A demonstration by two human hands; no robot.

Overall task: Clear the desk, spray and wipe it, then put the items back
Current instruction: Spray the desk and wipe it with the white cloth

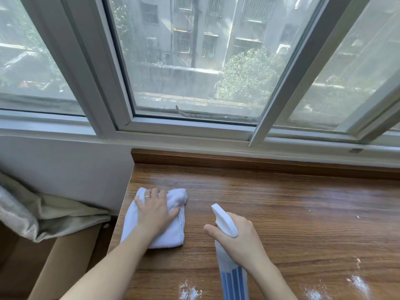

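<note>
Desk (270, 213) bare of items. Left hand (154, 211) presses flat on white cloth (151, 232) near desk's left edge. Right hand (240, 239) grips spray bottle (225, 224) mid-desk. White splotches (188, 291) unwiped; putting items back pending.

Cloth (166, 226) on table (281, 208) near its left edge, left hand (155, 213) on top of it. Spray bottle (227, 245) right of cloth, in right hand (240, 241). Window (194, 61) behind table. Curtain (32, 211) left of table, lower.
</note>
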